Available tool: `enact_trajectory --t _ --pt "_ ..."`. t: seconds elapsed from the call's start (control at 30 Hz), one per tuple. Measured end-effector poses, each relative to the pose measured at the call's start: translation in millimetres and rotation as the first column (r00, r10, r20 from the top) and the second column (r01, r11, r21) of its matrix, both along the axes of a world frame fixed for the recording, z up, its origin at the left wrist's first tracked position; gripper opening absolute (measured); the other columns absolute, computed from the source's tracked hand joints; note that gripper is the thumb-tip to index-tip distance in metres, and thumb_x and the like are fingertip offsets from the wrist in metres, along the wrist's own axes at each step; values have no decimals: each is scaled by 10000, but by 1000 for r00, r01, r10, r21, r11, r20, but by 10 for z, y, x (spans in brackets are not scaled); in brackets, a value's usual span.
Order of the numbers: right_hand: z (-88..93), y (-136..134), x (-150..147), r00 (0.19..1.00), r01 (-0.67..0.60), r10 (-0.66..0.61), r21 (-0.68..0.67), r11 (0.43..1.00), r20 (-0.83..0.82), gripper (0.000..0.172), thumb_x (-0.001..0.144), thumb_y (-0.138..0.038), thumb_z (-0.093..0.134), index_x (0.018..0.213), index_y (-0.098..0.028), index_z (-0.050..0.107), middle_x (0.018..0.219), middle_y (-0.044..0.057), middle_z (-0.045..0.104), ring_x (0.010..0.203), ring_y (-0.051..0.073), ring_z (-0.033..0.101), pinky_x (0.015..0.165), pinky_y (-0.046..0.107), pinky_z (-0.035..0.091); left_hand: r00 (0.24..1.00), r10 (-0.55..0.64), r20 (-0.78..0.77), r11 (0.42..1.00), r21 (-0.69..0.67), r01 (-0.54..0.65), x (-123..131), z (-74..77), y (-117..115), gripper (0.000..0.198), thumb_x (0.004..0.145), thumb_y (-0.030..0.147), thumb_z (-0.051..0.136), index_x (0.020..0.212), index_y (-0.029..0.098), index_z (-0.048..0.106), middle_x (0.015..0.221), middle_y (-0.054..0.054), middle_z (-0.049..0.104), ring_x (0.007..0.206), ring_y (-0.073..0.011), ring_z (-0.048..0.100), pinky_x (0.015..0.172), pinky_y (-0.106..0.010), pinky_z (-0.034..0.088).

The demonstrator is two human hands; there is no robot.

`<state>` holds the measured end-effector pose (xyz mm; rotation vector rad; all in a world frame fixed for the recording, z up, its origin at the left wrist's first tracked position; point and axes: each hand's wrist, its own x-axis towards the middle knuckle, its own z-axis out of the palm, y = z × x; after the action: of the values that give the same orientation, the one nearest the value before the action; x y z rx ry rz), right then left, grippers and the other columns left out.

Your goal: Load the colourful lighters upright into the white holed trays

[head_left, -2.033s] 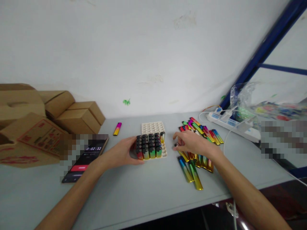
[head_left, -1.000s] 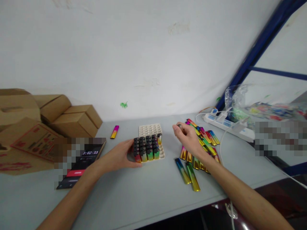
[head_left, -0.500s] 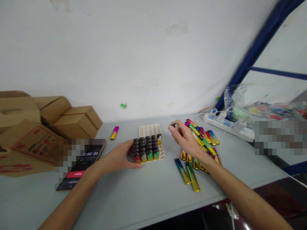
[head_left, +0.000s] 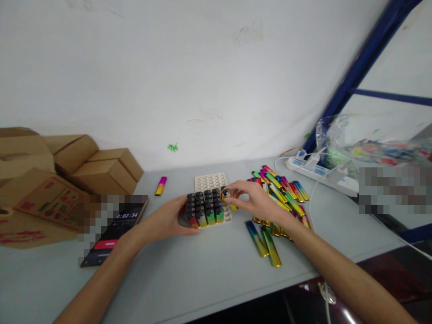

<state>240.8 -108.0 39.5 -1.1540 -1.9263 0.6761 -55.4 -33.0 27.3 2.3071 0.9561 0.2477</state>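
A white tray (head_left: 209, 182) with rows of round-edged slots lies on the table, several upright lighters (head_left: 205, 208) with black tops filling its near left part. My left hand (head_left: 169, 218) is curled around the left side of this block, thumb along the front and fingers behind, partly hidden. At the block's right edge, my right hand (head_left: 254, 198) pinches a lighter between thumb and fingers, over the tray's right column. Its black and metal top (head_left: 226, 192) shows; the fingers cover much of it. Just beyond that hand lies a pile of shiny multicoloured lighters (head_left: 283, 191).
Two lighters (head_left: 259, 240) lie in front of the pile, and a single pink-yellow one (head_left: 161, 186) lies back left. A phone (head_left: 126, 227) running a timer leans near cardboard boxes (head_left: 101, 173) at left. A power strip (head_left: 322, 176) with cables stands at right, beside plastic bags.
My right hand has moved left from beside the pile to the tray's right column, carrying a lighter. My left hand stays around the block.
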Motion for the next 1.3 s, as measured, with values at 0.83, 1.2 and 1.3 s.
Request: enact_trajectory --t 0.83,1.2,1.3 --pt "-78 42 58 991 85 -88 34 996 99 260 911 -269 791 1108 -211 631 991 45 789 808 166 766 769 301 636 1000 6 -17 999 41 -5 -9 -29 12 675 660 543 894 1194 196 669 1243 -121 751 1102 -344 705 968 -437 576" --pt "-40 53 128 986 72 -61 -64 995 155 208 937 -246 739 1075 -211 588 954 39 771 790 160 741 744 290 594 998 20 -54 999 41 -18 -22 -64 22 658 665 571 886 1155 195 658 1221 -119 746 1073 -346 701 951 -452 578" --pt "69 10 284 949 27 20 -145 989 315 199 942 -352 749 1016 -197 648 872 27 757 739 167 701 690 278 525 999 11 -34 998 58 -9 -13 -40 7 656 675 555 885 1174 193 662 1252 -124 738 1129 -351 684 1002 -461 555"
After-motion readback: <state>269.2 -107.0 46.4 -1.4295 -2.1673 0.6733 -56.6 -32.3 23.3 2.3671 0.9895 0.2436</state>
